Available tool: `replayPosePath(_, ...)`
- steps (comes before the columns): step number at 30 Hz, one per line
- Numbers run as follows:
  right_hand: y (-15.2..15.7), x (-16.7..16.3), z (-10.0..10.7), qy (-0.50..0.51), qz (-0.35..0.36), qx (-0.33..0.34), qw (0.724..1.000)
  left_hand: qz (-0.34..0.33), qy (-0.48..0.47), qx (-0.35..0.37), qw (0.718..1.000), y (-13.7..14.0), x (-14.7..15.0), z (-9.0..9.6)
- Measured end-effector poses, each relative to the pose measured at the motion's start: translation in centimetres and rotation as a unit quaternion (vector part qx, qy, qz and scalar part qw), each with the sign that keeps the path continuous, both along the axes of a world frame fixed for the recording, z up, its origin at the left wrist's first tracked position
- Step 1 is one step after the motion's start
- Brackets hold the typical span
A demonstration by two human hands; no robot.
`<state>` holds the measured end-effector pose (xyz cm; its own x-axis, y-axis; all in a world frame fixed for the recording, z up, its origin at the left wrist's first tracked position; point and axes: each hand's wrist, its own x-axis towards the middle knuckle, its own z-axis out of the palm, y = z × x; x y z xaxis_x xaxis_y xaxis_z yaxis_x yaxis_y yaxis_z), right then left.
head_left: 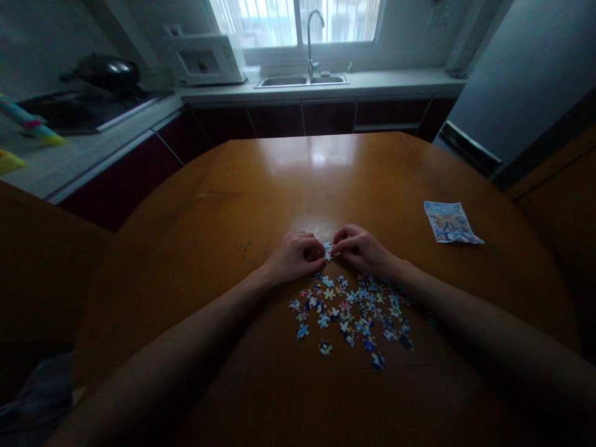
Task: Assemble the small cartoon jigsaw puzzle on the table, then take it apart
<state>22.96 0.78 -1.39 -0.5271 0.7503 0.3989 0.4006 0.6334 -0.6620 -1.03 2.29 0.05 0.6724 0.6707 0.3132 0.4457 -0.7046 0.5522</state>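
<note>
Both hands meet over the wooden table (pixel 223 217), around a few small puzzle pieces (pixel 328 251) in pale blue and white. My left hand (pixel 298 256) has its fingers curled, with thumb and fingertips at the left side of these pieces. From the right, my right hand (pixel 365 249) pinches at the same pieces with thumb and forefinger. Whether the pieces are joined is too small to tell. Closer to me lies a loose spread of many-coloured jigsaw pieces (pixel 347 310), partly hidden under my right hand and forearm.
A printed picture sheet (pixel 451 222) lies on the right of the table, one corner lifted. Beyond the table are a counter with a sink (pixel 284 81), a faucet (pixel 310 43) and a microwave (pixel 209 59). A dark wok (pixel 105 71) sits on the stove at left.
</note>
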Motion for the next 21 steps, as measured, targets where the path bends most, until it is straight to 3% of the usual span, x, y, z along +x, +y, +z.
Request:
replayPosePath(13, -0.13, 0.15, 0.06, -0.03, 0.012, 0.009, 0.999, 0.015, -0.035, -0.047, 0.998, -0.07, -0.07, -0.02)
replayPosePath(21, -0.14, 0.18, -0.02, -0.037, 0.016, 0.0, 0.999, 0.019, -0.026, -0.022, 0.999, -0.01, 0.09, -0.17)
